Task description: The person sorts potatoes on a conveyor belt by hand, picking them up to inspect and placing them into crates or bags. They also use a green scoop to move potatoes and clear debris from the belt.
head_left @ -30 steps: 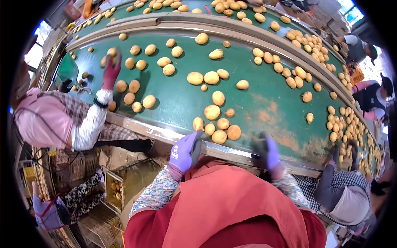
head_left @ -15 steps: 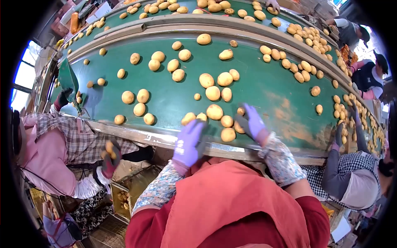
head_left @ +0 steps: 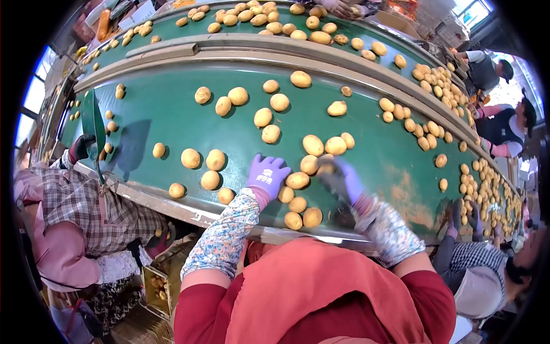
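Note:
My left hand [head_left: 268,175], in a purple glove, rests palm down over the green conveyor belt [head_left: 378,143] with its fingers spread. Just right of it lie a potato [head_left: 297,180] and another potato [head_left: 286,194]. My right hand [head_left: 345,179], gloved in purple with dark fingers, is smeared by motion. Its fingertips overlap a potato [head_left: 326,165]; whether they grip it cannot be made out. Closer to the belt's near edge, below and between my hands, sit a larger potato [head_left: 312,217] and a smaller one [head_left: 293,221].
A co-worker on the left holds a green plate-like flap [head_left: 93,123] over the belt. Another co-worker's hands [head_left: 463,215] are among potatoes at right. A rail [head_left: 240,53] divides this belt from a farther one. A crate [head_left: 157,281] stands lower left.
My left hand has moved forward and opened out over the belt. My right hand has shifted slightly nearer to me. Potatoes have shifted mostly rightward in view; the left co-worker's potato-holding hand has dropped.

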Available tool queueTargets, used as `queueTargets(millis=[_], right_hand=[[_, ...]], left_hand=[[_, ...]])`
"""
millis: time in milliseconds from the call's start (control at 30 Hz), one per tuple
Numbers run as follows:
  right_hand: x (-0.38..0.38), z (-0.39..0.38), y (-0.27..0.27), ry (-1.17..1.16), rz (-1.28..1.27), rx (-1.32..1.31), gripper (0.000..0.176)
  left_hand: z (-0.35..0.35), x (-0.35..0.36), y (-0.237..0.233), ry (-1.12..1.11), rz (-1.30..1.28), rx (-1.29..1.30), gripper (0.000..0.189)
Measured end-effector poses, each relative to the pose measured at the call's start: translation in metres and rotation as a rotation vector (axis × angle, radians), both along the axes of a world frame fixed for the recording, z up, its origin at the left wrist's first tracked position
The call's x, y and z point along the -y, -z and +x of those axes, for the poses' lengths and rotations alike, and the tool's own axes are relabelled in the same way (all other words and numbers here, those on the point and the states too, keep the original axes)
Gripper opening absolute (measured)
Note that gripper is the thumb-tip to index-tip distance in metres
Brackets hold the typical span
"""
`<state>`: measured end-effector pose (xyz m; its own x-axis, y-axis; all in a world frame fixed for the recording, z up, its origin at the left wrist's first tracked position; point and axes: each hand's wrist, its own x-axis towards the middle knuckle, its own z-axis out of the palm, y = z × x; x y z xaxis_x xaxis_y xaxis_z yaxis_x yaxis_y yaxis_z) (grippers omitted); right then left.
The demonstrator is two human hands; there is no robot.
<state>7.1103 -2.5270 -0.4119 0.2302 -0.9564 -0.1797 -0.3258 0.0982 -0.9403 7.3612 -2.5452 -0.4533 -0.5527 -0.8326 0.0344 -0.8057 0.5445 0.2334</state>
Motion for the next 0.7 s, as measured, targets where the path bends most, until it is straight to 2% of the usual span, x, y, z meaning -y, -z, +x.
queueTargets(millis=[33,67,100,133,167,200,233,267,300,333,367,400,433,500,567,600,633,667,700], right_hand=[[0.035,-0.014,-0.003,0.003,-0.198,-0.076,0.032],[0.068,-0.026,-0.007,0.133,-0.074,0.061,0.037],[0.107,-0.04,0.0,0.191,-0.222,-0.072,0.041],[0.146,-0.053,-0.007,0.226,-0.209,-0.373,0.046],[0.185,-0.073,0.008,0.226,-0.343,-0.544,0.047],[0.207,-0.071,-0.005,0.301,-0.318,-0.761,0.048],[0.243,-0.084,0.013,0.359,-0.262,-0.895,0.052],[0.265,-0.08,0.011,0.332,-0.085,-0.969,0.057],[0.289,-0.085,0.03,0.228,0.077,-0.953,0.051],[0.305,-0.083,0.078,0.337,0.011,-0.952,0.042],[0.282,-0.055,0.05,0.324,-0.069,-0.988,0.039],[0.277,-0.038,0.052,0.354,-0.115,-1.039,0.038],[0.278,-0.036,0.074,0.354,-0.203,-0.952,0.036],[0.268,-0.034,0.066,0.214,-0.176,-0.812,0.031],[0.243,-0.043,0.056,0.426,-0.474,-0.813,0.026],[0.236,-0.077,0.071,0.464,-1.063,-1.066,0.02],[0.224,-0.108,0.077,0.514,-0.981,-1.008,0.021],[0.209,-0.139,0.079,0.56,-0.786,-0.939,0.022],[0.203,-0.167,0.089,0.609,-0.605,-0.908,0.024]], left_hand=[[-0.001,0.005,-0.005,0.043,0.026,0.012,0.027],[-0.002,0.008,0.002,0.082,0.001,-0.055,0.027],[-0.003,0.01,0.011,0.105,-0.036,-0.123,0.027],[0.0,0.008,0.016,0.082,-0.037,-0.162,0.028],[0.002,0.006,0.022,0.078,-0.041,-0.207,0.029],[0.006,0.0,0.02,0.047,-0.037,-0.261,0.03],[0.013,-0.007,0.016,0.014,-0.031,-0.313,0.031],[0.022,-0.015,0.015,-0.013,-0.022,-0.336,0.028],[0.032,-0.022,0.014,-0.044,-0.015,-0.357,0.026],[0.043,-0.027,0.007,-0.098,-0.009,-0.318,0.025],[0.056,-0.029,0.002,-0.153,0.01,-0.272,0.025],[0.073,-0.028,0.005,-0.213,0.075,-0.279,0.025],[0.091,-0.025,0.007,-0.281,0.139,-0.282,0.026],[0.129,-0.022,0.02,-0.315,-0.039,-0.18,0.029],[0.161,-0.013,0.018,-0.421,-0.028,-0.12,0.036],[0.173,-0.012,0.012,-0.452,-0.082,-0.087,0.038],[0.179,-0.021,0.009,-0.545,-0.15,-0.109,0.039],[0.174,-0.026,-0.014,-0.555,-0.05,-0.099,0.038],[0.187,-0.037,-0.006,-0.501,-0.015,-0.091,0.037]])
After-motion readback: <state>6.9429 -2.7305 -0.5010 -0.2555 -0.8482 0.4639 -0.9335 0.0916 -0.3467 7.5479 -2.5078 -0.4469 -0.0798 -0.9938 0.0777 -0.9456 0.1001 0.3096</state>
